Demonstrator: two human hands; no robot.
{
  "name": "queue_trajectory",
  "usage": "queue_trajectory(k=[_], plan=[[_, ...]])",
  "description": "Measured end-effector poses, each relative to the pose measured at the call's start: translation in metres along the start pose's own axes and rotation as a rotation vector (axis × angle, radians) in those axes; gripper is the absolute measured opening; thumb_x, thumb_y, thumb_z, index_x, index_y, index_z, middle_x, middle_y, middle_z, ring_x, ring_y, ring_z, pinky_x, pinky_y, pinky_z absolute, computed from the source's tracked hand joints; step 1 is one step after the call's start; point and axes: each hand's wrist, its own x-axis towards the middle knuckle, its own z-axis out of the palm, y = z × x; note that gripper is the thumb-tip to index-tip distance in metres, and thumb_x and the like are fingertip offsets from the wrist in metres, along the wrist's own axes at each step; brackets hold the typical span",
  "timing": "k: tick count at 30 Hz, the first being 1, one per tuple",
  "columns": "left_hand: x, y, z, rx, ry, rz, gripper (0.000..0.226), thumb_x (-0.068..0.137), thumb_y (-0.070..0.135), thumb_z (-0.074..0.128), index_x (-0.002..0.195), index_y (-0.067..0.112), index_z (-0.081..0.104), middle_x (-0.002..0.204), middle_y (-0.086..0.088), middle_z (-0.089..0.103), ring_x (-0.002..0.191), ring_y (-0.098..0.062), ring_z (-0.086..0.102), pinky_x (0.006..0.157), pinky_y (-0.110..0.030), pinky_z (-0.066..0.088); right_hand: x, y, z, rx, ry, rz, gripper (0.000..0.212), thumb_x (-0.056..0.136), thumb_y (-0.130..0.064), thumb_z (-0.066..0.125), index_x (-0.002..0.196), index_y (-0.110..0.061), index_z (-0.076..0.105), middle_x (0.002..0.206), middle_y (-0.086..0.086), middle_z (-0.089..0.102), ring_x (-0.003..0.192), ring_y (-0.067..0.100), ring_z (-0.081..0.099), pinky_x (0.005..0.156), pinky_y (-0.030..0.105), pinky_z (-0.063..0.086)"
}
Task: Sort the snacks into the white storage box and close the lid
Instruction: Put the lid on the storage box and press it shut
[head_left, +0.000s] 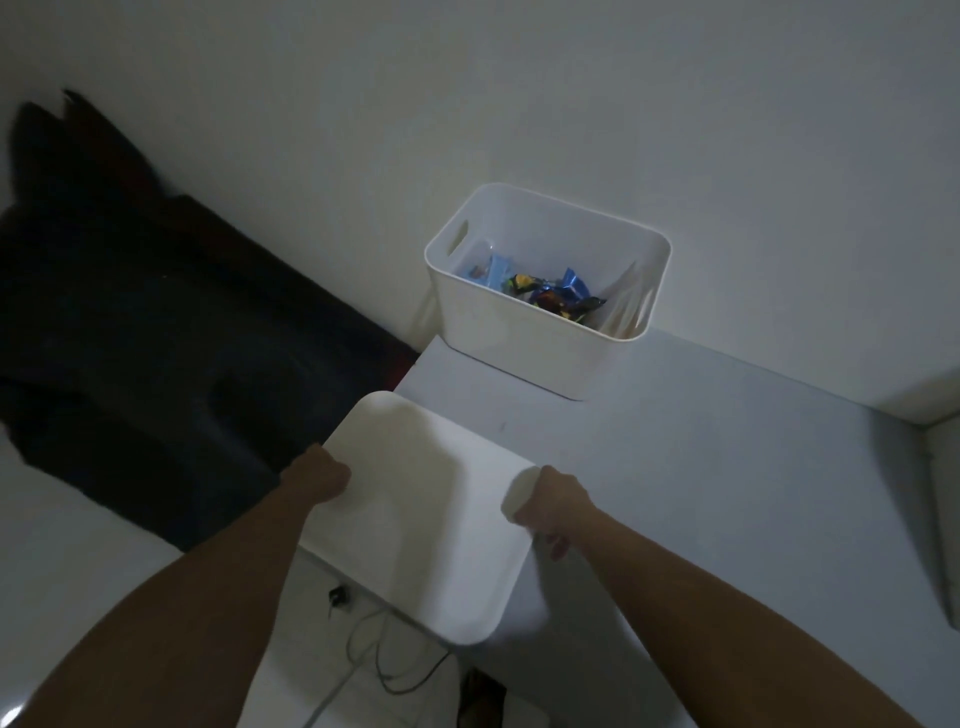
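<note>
The white storage box (524, 338) stands open at the far left corner of the white table, against the wall. Several wrapped snacks (550, 293) in blue and dark foil lie on its bottom. In front of it, over the table's near left edge, I hold the flat white lid (421, 514) with both hands. My left hand (324, 475) grips the lid's left edge. My right hand (550, 501) grips its right edge, with the thumb on top. The lid is well short of the box and does not touch it.
The white table (727, 467) runs to the right, where a raised white ledge (930, 405) borders it. A dark cloth mass (130, 332) lies on the floor to the left. Cables (374, 660) trail on the floor below the lid.
</note>
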Motion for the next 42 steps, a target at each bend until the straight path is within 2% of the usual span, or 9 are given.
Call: queue_trajectory(k=[3, 8, 11, 16, 25, 29, 32, 39, 42], plan=[[0.001, -0.008, 0.003, -0.066, 0.030, 0.039, 0.047, 0.091, 0.017, 0.052, 0.131, -0.005, 0.042, 0.131, -0.023, 0.050, 0.116, -0.039, 0.051, 0.093, -0.039, 0.043, 0.012, 0.006, 0.017, 0.120, 0.044, 0.026, 0.047, 0.073, -0.032, 0.072, 0.111, -0.005, 0.063, 0.098, 0.012, 0.071, 0.074, 0.030, 0.073, 0.052, 0.042, 0.061], [-0.001, -0.008, -0.001, -0.080, 0.102, 0.045, 0.044, 0.094, 0.009, 0.051, 0.133, -0.008, 0.045, 0.136, -0.026, 0.047, 0.124, -0.041, 0.047, 0.100, -0.042, 0.039, 0.019, 0.009, 0.018, 0.397, 0.122, 0.045, 0.056, 0.078, -0.023, 0.075, 0.125, 0.000, 0.056, 0.124, 0.019, 0.061, 0.114, 0.037, 0.061, 0.091, 0.048, 0.054], [-0.001, -0.012, -0.003, -0.091, 0.137, 0.061, 0.032, 0.089, 0.009, 0.056, 0.116, -0.008, 0.061, 0.121, -0.025, 0.058, 0.110, -0.039, 0.056, 0.092, -0.042, 0.046, 0.024, 0.016, 0.011, 0.541, 0.137, 0.100, 0.049, 0.071, -0.014, 0.078, 0.113, 0.005, 0.062, 0.118, 0.024, 0.062, 0.107, 0.040, 0.062, 0.080, 0.045, 0.058], [-0.006, -0.016, -0.010, -0.093, 0.177, 0.060, 0.022, 0.083, 0.010, 0.062, 0.101, 0.001, 0.072, 0.107, -0.018, 0.068, 0.099, -0.035, 0.063, 0.088, -0.040, 0.053, 0.025, 0.026, -0.005, 0.679, 0.087, 0.157, 0.012, 0.078, 0.003, 0.065, 0.072, 0.002, 0.055, 0.064, 0.014, 0.049, 0.054, 0.026, 0.050, 0.051, 0.034, 0.052], [-0.007, -0.005, -0.026, -0.249, 0.160, 0.099, 0.030, 0.079, -0.004, 0.060, 0.105, 0.002, 0.073, 0.108, -0.018, 0.069, 0.097, -0.037, 0.065, 0.083, -0.047, 0.057, 0.046, 0.049, -0.013, 0.747, 0.134, 0.144, 0.021, 0.071, 0.001, 0.066, 0.089, 0.013, 0.066, 0.080, 0.023, 0.059, 0.071, 0.032, 0.060, 0.063, 0.041, 0.048], [-0.010, 0.000, -0.033, -0.263, 0.167, 0.103, 0.030, 0.078, -0.005, 0.059, 0.102, 0.003, 0.074, 0.105, -0.018, 0.070, 0.093, -0.036, 0.066, 0.079, -0.048, 0.058, 0.032, 0.043, -0.022, 0.709, 0.124, 0.134, 0.003, 0.074, 0.006, 0.060, 0.071, 0.005, 0.061, 0.064, 0.019, 0.052, 0.049, 0.025, 0.049, 0.048, 0.026, 0.040], [-0.012, 0.005, -0.033, -0.264, 0.184, 0.117, 0.029, 0.080, -0.004, 0.059, 0.102, 0.004, 0.074, 0.104, -0.017, 0.071, 0.092, -0.037, 0.066, 0.080, -0.047, 0.057, 0.034, 0.044, -0.025, 0.680, 0.149, 0.103, 0.021, 0.079, 0.007, 0.060, 0.063, -0.003, 0.052, 0.058, 0.012, 0.044, 0.043, 0.018, 0.041, 0.036, 0.017, 0.030], [-0.010, 0.033, -0.047, -0.350, 0.189, 0.141, 0.023, 0.083, 0.010, 0.066, 0.103, -0.001, 0.071, 0.105, -0.019, 0.068, 0.097, -0.037, 0.064, 0.086, -0.045, 0.054, 0.019, 0.026, -0.051, 0.544, 0.242, 0.015, 0.020, 0.081, -0.010, 0.072, 0.071, -0.001, 0.056, 0.075, 0.019, 0.064, 0.061, 0.034, 0.068, 0.052, 0.045, 0.059], [-0.011, 0.049, -0.065, -0.330, 0.217, 0.102, 0.033, 0.089, 0.023, 0.062, 0.096, -0.009, 0.065, 0.089, -0.022, 0.062, 0.087, -0.036, 0.061, 0.073, -0.040, 0.048, 0.003, 0.005, -0.067, 0.412, 0.273, -0.067, 0.019, 0.080, -0.016, 0.070, 0.072, -0.002, 0.060, 0.067, 0.017, 0.068, 0.060, 0.035, 0.071, 0.057, 0.043, 0.061]])
